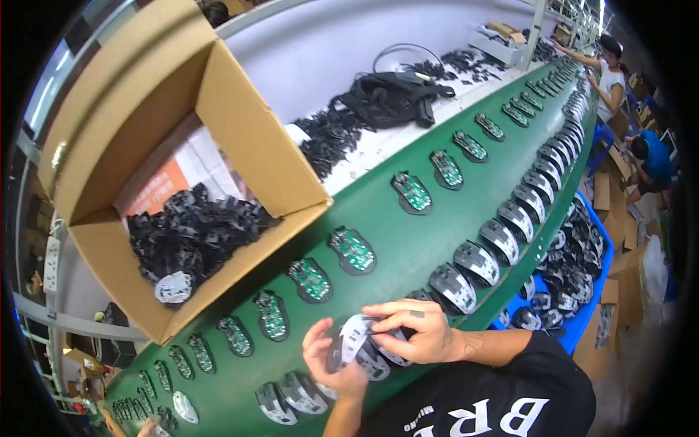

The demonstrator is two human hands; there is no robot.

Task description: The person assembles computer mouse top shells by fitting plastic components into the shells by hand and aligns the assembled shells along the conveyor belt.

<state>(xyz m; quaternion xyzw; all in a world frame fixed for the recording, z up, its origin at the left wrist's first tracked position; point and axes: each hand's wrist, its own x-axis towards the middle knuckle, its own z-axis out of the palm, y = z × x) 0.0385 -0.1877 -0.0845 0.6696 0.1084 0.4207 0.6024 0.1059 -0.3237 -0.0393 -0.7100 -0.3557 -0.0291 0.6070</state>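
My left hand [336,368] is wrapped around a white and dark computer mouse shell [354,337], held tilted above the belt's near edge. My right hand [413,331] closes its fingertips on the shell's upper end, where a small dark piece shows; I cannot make out whether it is separate. Below and beside my hands lies a row of grey and white mouse shells [453,286], partly hidden by the hands. Beyond them runs a row of dark mouse bases with green circuit boards [352,250].
An open cardboard box [255,138] with small black plastic parts [196,233] stands at the left on the green conveyor belt [408,247]. More black parts [331,142] cover the white ledge behind. A blue bin [603,255] of mouse pieces stands right. Two people work at the far right.
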